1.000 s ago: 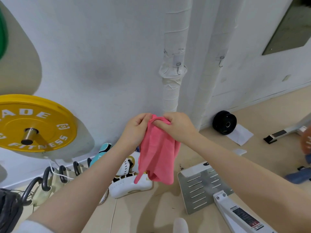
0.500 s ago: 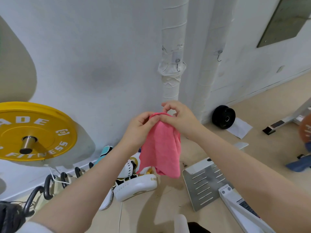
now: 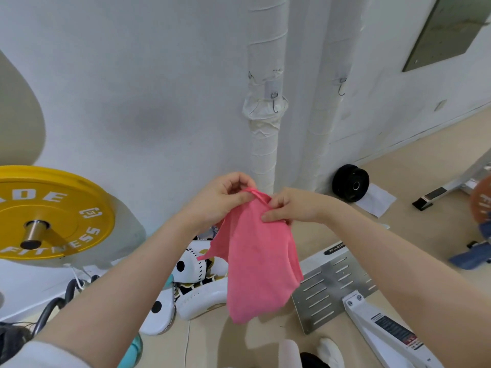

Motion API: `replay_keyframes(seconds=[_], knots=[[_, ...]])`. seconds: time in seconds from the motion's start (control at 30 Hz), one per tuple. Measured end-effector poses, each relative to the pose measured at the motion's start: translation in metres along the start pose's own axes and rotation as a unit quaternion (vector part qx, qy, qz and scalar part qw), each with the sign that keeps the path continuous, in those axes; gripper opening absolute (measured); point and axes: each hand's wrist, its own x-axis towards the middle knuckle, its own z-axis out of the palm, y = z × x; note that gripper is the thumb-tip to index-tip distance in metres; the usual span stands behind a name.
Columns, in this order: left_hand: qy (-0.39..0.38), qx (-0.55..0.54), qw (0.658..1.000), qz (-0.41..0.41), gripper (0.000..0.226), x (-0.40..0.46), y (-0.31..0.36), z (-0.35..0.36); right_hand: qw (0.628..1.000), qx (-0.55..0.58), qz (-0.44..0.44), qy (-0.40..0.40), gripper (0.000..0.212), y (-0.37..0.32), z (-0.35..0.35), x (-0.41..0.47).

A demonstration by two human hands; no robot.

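Fingers of the left hand [image 3: 220,200] and right hand [image 3: 295,208] pinch the pink cloth [image 3: 260,266] at its top, so the loop [image 3: 259,194] between them probably wants spreading open for the hook [image 3: 275,107] above.

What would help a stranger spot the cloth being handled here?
Find the white wrapped pipe on the wall. In front of it, the left hand and right hand pinch the top edge of a pink cloth that hangs from them. Nothing else nearby is pink; the gear behind it is white.
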Motion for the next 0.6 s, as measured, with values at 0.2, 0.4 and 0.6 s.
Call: replay_keyframes(seconds=[0.2,0.4,0.6], knots=[[0.041,-0.016,0.998,-0.034,0.025,0.023,-0.008,0.022,0.949,-0.234,-0.069,0.201,0.041,0.024,-0.017,0.006],[0.164,-0.043,0.985,-0.028,0.026,0.053,-0.01,0.018,0.996,0.071,-0.05,0.012,0.027,0.046,-0.054,-0.003],[0.324,-0.315,0.888,-0.09,0.026,0.078,0.0,0.055,0.976,0.216,-0.017,-0.034,0.008,0.06,-0.087,-0.011]])
